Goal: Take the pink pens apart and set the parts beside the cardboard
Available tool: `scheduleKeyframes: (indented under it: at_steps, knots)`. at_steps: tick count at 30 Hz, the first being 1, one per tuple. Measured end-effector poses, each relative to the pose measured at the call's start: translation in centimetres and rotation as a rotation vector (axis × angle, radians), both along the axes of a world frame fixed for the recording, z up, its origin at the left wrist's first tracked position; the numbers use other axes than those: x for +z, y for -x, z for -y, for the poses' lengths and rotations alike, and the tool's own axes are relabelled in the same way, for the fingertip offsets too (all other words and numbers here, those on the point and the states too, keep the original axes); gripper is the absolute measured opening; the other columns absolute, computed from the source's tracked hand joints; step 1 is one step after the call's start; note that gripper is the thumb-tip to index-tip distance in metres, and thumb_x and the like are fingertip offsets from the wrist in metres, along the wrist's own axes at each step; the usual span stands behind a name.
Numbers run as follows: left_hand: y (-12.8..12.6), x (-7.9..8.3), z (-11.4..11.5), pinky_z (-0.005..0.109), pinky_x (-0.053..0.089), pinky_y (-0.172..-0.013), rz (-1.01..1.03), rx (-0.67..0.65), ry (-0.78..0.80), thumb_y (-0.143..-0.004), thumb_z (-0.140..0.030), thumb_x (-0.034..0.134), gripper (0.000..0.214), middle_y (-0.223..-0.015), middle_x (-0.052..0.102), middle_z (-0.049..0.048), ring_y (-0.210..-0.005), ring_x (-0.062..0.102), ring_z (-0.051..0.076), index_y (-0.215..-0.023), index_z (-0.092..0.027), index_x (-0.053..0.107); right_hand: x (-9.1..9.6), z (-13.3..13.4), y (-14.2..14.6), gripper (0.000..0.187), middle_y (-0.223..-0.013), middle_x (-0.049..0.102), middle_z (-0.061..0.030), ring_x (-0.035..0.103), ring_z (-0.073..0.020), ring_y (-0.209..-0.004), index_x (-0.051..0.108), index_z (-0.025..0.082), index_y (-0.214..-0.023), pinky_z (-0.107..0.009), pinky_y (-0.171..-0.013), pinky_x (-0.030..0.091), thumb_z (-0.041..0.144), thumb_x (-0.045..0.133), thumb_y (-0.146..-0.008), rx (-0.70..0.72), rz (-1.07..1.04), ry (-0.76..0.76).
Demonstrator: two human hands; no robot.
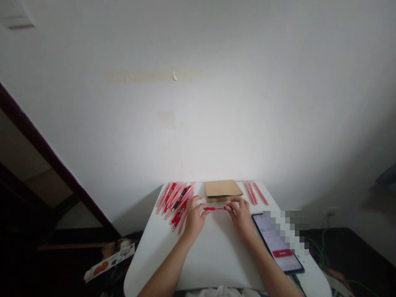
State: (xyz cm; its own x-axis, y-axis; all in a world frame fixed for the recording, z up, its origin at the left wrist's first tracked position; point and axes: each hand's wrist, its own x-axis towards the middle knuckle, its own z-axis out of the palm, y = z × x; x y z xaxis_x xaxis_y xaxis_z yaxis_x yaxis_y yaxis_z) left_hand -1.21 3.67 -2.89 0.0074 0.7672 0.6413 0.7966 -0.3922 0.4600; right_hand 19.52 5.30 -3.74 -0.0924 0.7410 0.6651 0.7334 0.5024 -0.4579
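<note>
A red pen [219,208] lies level between my two hands, above the middle of the white table. The fingers of my left hand [195,214] pinch its left end. At the other end, the fingertips of my right hand [239,212] are closed on it. Just left of my left hand is a loose pile of pens [176,198], mostly pink, with some red and a dark one among them. Beyond my hands lies a brown notebook [223,189]. Several pink pens [251,193] are laid side by side to the right of it.
A phone [278,243] with a lit screen lies at the right of the white table [216,264], a cable by its lower end. The table's far edge meets a pale wall [232,103]. A printed box [109,262] is low at the left, beyond the table.
</note>
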Motion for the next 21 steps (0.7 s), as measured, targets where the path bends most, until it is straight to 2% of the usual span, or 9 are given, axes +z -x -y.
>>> scheduleKeyframes:
  at_steps: [5, 8, 13, 17, 21]
  knots:
    - [-0.07, 0.04, 0.09, 0.051, 0.045, -0.101, 0.01, 0.01, -0.008, -0.073, -0.017, 0.076, 0.019, -0.118, 0.055, 0.0066, -0.116, 0.051, 0.026, -0.089, -0.023, 0.069, -0.08, 0.0, -0.03, 0.026, -0.106, 0.056, -0.0089, 0.048, -0.0264, -0.104, 0.07, 0.026, -0.088, -0.044, -0.09, 0.046, 0.039, 0.049, -0.096, -0.004, -0.008, -0.002]
    - [0.0, 0.03, 0.07, 0.051, 0.046, -0.1, 0.014, 0.006, -0.006, -0.076, -0.024, 0.074, 0.024, -0.118, 0.055, 0.0079, -0.115, 0.051, 0.026, -0.099, -0.024, 0.067, -0.16, -0.11, -0.13, 0.026, -0.106, 0.056, -0.009, 0.047, -0.0265, -0.104, 0.07, 0.026, -0.089, -0.044, -0.09, 0.046, 0.039, 0.049, -0.095, -0.017, -0.012, -0.002]
    - [0.03, -0.07, 0.01, 0.051, 0.046, -0.099, -0.026, 0.03, 0.003, -0.085, -0.029, 0.064, 0.009, -0.118, 0.055, 0.0085, -0.115, 0.051, 0.027, -0.086, -0.023, 0.07, -0.24, -0.21, -0.13, 0.025, -0.105, 0.057, -0.0093, 0.047, -0.0268, -0.103, 0.07, 0.026, -0.089, -0.044, -0.089, 0.047, 0.039, 0.05, -0.095, -0.032, -0.009, -0.006]
    - [-0.05, 0.1, 0.1, 0.051, 0.045, -0.1, -0.028, 0.034, -0.004, -0.081, -0.026, 0.069, 0.005, -0.119, 0.053, 0.0082, -0.116, 0.05, 0.027, -0.084, -0.022, 0.07, -0.16, -0.14, -0.09, 0.025, -0.105, 0.057, -0.0091, 0.048, -0.0265, -0.102, 0.07, 0.026, -0.088, -0.044, -0.088, 0.047, 0.039, 0.049, -0.095, -0.029, -0.012, -0.012]
    - [-0.07, 0.46, 0.31, 0.05, 0.044, -0.1, -0.012, 0.037, -0.004, -0.078, -0.027, 0.072, 0.01, -0.118, 0.053, 0.0074, -0.116, 0.049, 0.027, -0.088, -0.024, 0.069, -0.05, -0.09, -0.12, 0.026, -0.105, 0.056, -0.0093, 0.048, -0.0265, -0.102, 0.07, 0.026, -0.089, -0.044, -0.088, 0.047, 0.04, 0.049, -0.095, -0.023, -0.013, -0.007]
